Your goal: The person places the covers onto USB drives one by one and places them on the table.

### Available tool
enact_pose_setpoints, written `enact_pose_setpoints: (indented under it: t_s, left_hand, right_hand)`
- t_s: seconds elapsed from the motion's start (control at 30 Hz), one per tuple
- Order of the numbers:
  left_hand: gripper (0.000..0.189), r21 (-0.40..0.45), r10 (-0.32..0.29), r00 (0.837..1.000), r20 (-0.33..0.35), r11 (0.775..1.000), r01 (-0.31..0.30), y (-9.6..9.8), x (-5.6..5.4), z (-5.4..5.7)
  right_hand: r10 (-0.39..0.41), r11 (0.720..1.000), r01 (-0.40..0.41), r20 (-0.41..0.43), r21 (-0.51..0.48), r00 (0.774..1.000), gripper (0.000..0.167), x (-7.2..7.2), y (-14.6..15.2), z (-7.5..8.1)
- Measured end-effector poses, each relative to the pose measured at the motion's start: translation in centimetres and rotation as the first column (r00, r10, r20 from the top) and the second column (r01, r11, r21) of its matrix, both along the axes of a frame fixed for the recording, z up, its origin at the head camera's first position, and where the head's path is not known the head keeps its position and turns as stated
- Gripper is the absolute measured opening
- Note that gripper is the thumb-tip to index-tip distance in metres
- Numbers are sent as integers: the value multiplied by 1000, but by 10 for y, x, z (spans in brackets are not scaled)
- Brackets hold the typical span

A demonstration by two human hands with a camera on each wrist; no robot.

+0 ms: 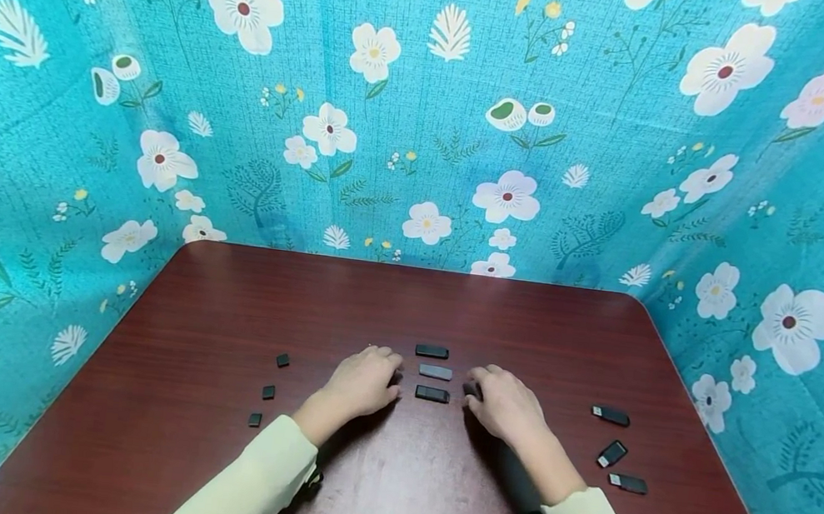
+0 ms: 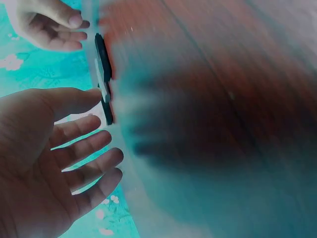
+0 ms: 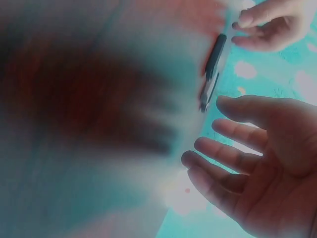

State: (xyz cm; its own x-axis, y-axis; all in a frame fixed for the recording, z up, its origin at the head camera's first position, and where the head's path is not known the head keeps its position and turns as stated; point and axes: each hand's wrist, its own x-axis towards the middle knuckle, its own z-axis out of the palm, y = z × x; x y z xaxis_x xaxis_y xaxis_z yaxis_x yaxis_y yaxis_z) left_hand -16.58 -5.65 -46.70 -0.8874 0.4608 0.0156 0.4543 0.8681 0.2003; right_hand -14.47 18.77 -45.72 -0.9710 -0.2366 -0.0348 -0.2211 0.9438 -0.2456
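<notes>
Between the two hands, a stack-like column of USB sticks lies on the table: a black USB stick (image 1: 432,351) at the back, a grey USB stick (image 1: 435,372) in the middle and another black USB stick (image 1: 432,394) in front. My left hand (image 1: 364,382) is just left of the column, its fingers (image 2: 101,161) loosely bent and spread with nothing in them. On the column's other side, my right hand (image 1: 509,405) is held with relaxed fingers (image 3: 223,153) and an empty palm. Both thumbs point toward the sticks in the wrist views.
At the right lie three more USB sticks, a far one (image 1: 611,415), a slanted one (image 1: 612,454) and a near one (image 1: 628,483), with metal plugs showing. Small black squares (image 1: 269,392) form a row at the left. A floral curtain (image 1: 396,121) hangs behind the dark red table (image 1: 266,283).
</notes>
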Motion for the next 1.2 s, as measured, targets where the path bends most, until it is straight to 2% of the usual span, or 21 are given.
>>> enact_pose_setpoints:
  t_s: [0.13, 0.57, 0.77, 1.2]
  left_hand:
    - [34, -4, 9, 1000, -5, 1000, -9, -11, -2, 0]
    - [38, -24, 78, 995, 56, 997, -76, -46, -1, 4]
    - [36, -22, 93, 995, 28, 995, -92, -62, -2, 5]
    - [32, -49, 144, 989, -28, 988, -146, -93, -4, 0]
  right_hand:
    - [-21, 1000, 21, 11, -16, 1000, 39, 0, 10, 2]
    - [-52, 998, 53, 37, -32, 998, 40, 0, 46, 2]
    - [-65, 997, 67, 60, -33, 996, 41, 1, 59, 3]
    - [-77, 996, 80, 63, -41, 995, 43, 5, 87, 0]
